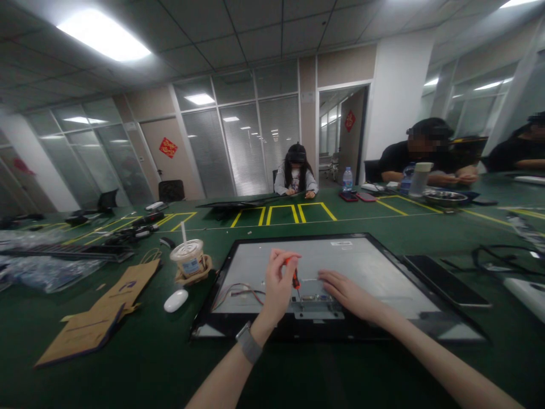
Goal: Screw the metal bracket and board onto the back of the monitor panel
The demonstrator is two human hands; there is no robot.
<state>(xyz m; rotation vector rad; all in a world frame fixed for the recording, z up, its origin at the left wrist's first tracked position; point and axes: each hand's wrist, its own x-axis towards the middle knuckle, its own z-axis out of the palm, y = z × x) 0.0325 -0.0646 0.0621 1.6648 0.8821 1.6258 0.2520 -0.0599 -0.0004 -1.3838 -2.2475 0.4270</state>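
A monitor panel [366,267] lies face down on the green table, its grey metal back up. My left hand [277,284] is closed round a small orange-handled screwdriver [294,277], held upright with its tip down on a metal bracket [317,307] near the panel's front edge. My right hand [347,289] rests flat on the panel just right of the screwdriver, fingers stretched out beside the bracket. Thin red and black wires [240,291] run across the panel to the left of my left hand. A grey watch sits on my left wrist.
A lidded drink cup [189,258] in a cardboard holder, a white mouse [176,300] and flattened cardboard [97,315] lie to the left. A black slab [445,279] and cables [502,261] lie right. Other people sit at the far side and right, with a bottle [347,179] and metal bowl [445,197].
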